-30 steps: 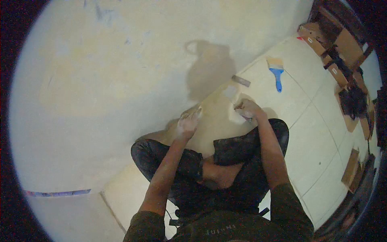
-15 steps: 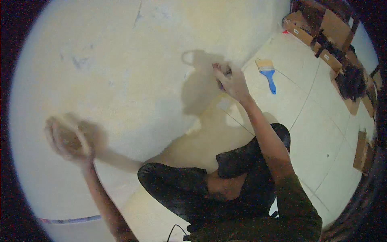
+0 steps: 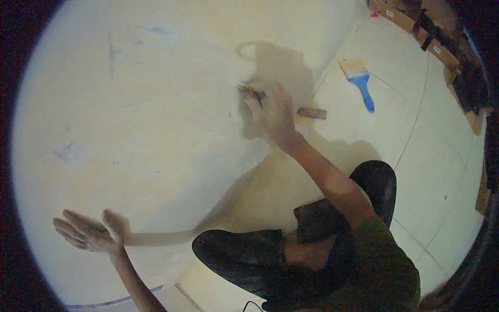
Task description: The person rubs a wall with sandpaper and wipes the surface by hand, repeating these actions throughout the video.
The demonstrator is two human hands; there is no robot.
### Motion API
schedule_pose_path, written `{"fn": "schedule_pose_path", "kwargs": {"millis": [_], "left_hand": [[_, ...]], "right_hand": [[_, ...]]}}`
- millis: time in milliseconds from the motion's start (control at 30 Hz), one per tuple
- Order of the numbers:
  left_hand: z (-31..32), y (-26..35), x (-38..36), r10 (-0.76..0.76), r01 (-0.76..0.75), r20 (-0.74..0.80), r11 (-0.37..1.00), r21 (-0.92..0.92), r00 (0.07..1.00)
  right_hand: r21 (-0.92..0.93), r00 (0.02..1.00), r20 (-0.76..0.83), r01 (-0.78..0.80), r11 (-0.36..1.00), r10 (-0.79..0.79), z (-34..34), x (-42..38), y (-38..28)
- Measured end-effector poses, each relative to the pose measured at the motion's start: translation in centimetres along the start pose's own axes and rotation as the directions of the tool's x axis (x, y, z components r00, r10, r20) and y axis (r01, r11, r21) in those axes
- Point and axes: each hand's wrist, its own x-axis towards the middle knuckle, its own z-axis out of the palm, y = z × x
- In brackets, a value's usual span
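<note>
Farther from the brush (image 3: 358,78) than in the previous frame, the right hand (image 3: 275,117) has moved out over the pale wall (image 3: 171,130), while the left hand (image 3: 93,234) has dropped closer to the coloured strip (image 3: 117,301) at the lower left. Between the thumb and fingers of the right hand a small dark piece (image 3: 252,93) is clamped, its ragged end pointing away from the palm (what it is made of is too blurred to tell). It lies in front of the wall, over the shadow that spreads there, and whether it touches the surface cannot be told. The left hand holds nothing visible; its thumb stands well apart from the fingers, which are extended with slight gaps between them, and its contact with the wall is likewise unclear. Just beyond the right wrist, a narrow brownish block (image 3: 312,113) rests near the foot of the wall. The brush lies on the tiled floor (image 3: 400,135) to the right of that block, its blue handle angled toward the person and its pale bristles toward the wall. Faint bluish marks dot the wall, and cardboard boxes (image 3: 397,20) line the far upper right. The person sits with dark-trousered legs (image 3: 239,255) folded.
</note>
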Motion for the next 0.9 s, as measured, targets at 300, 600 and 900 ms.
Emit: {"fn": "schedule_pose_path", "kwargs": {"millis": [300, 600, 900], "left_hand": [[0.2, 0.6, -0.3, 0.03, -0.03, 0.01, 0.999, 0.031, 1.0], [-0.3, 0.6, -0.1, 0.044, -0.044, 0.017, 0.999, 0.019, 0.999], [-0.5, 0.5, -0.5, 0.025, -0.025, 0.037, 1.0, 0.015, 0.999]], "right_hand": [[-0.028, 0.984, -0.087, 0.156, 0.987, -0.158, -0.3, 1.0, 2.6], [0.012, 0.958, -0.158, 0.244, 0.97, -0.239, 1.1, -0.7, 4.9], [-0.101, 0.939, -0.065, 0.332, 0.938, -0.339, 0.6, -0.8, 2.4]]}}
